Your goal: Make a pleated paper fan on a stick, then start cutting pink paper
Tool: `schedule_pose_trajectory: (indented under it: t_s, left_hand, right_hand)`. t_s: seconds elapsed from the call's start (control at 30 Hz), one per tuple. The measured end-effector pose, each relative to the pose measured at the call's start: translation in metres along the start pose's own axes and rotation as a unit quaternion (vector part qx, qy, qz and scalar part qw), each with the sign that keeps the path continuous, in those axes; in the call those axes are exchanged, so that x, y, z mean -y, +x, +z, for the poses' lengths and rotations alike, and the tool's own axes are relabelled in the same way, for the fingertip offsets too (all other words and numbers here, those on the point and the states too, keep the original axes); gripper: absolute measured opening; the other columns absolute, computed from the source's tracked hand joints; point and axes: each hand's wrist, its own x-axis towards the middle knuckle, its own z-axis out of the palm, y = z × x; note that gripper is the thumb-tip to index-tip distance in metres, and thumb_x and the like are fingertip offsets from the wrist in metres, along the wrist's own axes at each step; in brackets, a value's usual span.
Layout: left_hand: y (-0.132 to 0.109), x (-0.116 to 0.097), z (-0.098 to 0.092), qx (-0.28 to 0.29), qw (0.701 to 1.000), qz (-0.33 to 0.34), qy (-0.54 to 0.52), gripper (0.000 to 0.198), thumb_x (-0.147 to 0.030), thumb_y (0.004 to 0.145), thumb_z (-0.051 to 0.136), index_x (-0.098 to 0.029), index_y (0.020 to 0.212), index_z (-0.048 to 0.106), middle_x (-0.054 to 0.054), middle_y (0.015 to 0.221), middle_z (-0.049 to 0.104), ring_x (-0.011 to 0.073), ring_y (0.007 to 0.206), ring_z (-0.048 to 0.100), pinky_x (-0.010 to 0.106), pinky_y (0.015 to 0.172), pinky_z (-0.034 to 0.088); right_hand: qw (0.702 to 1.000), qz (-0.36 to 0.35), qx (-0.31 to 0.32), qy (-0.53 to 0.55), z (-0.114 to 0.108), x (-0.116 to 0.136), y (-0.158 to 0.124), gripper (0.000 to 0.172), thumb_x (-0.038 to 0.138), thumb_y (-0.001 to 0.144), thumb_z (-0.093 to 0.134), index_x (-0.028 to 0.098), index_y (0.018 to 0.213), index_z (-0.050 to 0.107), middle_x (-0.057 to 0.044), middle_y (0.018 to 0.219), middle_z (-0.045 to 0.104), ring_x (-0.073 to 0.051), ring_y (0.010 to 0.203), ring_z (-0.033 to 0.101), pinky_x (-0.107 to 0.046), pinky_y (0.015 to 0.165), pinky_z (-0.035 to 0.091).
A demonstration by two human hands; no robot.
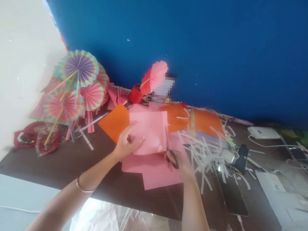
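A sheet of pink paper is gripped at its left side by my left hand, thumb on top. In my right hand is a pair of scissors, its fingers round the dark handles. The blades lie along the right edge of the sheet, where a narrow strip shows. More pink sheets lie beneath on the table. Orange paper sticks out to the left under the held sheet, and another orange sheet is behind it.
Folded paper fans cluster at the left by the wall. A red container with a pink fan stands at the back. White paper strips are heaped right of my hands. Beyond them lie a phone, cables and a white device.
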Motion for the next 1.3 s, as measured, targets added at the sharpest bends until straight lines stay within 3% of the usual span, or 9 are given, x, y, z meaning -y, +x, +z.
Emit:
schedule_pose_trajectory:
  t_s: [0.97, 1.3]
  left_hand:
    - [-0.003, -0.001, 0.003, -0.016, 1.000, -0.019, -0.003, 0.051, -0.032, 0.070, 0.068, -0.021, 0.118, 0.056, 0.007, 0.116, 0.061, 0.0244, 0.117, 0.050, 0.040, 0.100, 0.041]
    - [-0.004, -0.003, 0.003, -0.018, 1.000, -0.020, -0.003, 0.051, -0.031, 0.070, 0.068, -0.021, 0.119, 0.056, 0.007, 0.117, 0.060, 0.0235, 0.117, 0.050, 0.040, 0.100, 0.041]
  right_hand:
    - [0.998, -0.005, -0.010, 0.064, 0.005, -0.004, 0.002, 0.049, 0.063, 0.075, 0.049, 0.018, 0.056, 0.050, 0.001, 0.046, 0.045, -0.009, 0.039, 0.036, -0.026, 0.038, 0.022]
    - [0.994, -0.018, 0.002, 0.109, 0.005, -0.015, 0.009, 0.046, 0.061, 0.075, 0.052, 0.019, 0.056, 0.052, 0.001, 0.050, 0.046, -0.011, 0.045, 0.040, -0.027, 0.045, 0.034]
